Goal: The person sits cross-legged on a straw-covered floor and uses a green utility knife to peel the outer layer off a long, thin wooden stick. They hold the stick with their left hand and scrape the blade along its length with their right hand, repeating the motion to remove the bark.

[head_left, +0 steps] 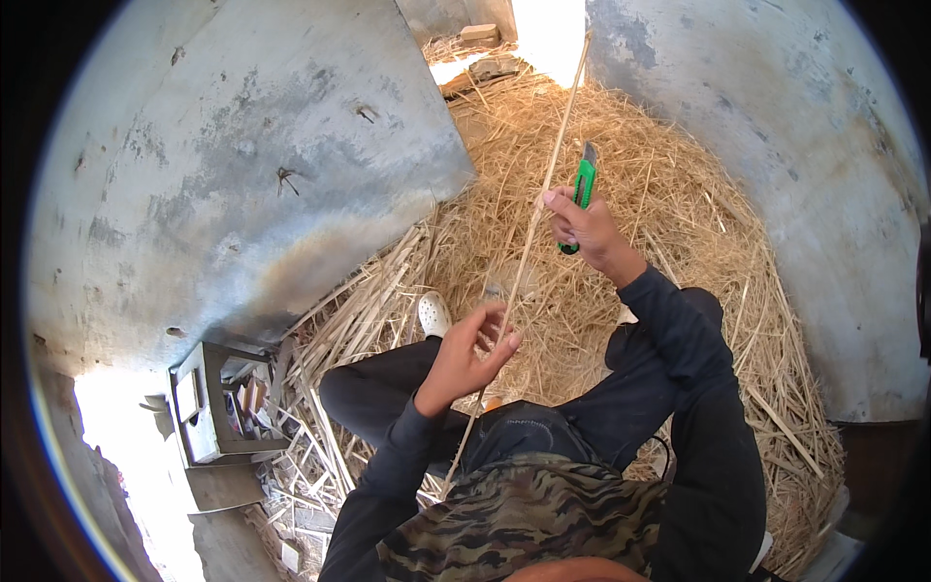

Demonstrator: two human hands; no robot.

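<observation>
A long, thin bamboo strip (527, 254) runs slantwise from near my lap up towards the bright gap at the far end. My right hand (588, 229) is closed round a green utility knife (584, 184), its blade out and pointing away from me. That hand's thumb and forefinger lie against the strip, just left of the knife. Lower down, my left hand (464, 357) curls loosely about the same strip, the strip passing between thumb and fingers. How firmly the left fingers press on it cannot be seen.
Pale shavings (679, 194) are heaped ahead and to the right. Split strips (364, 291) lie in a pile on the left, near a small open-sided cabinet (204, 407). Grey walls (291, 126) stand on both sides. My folded legs and a white clog (434, 314) are below my hands.
</observation>
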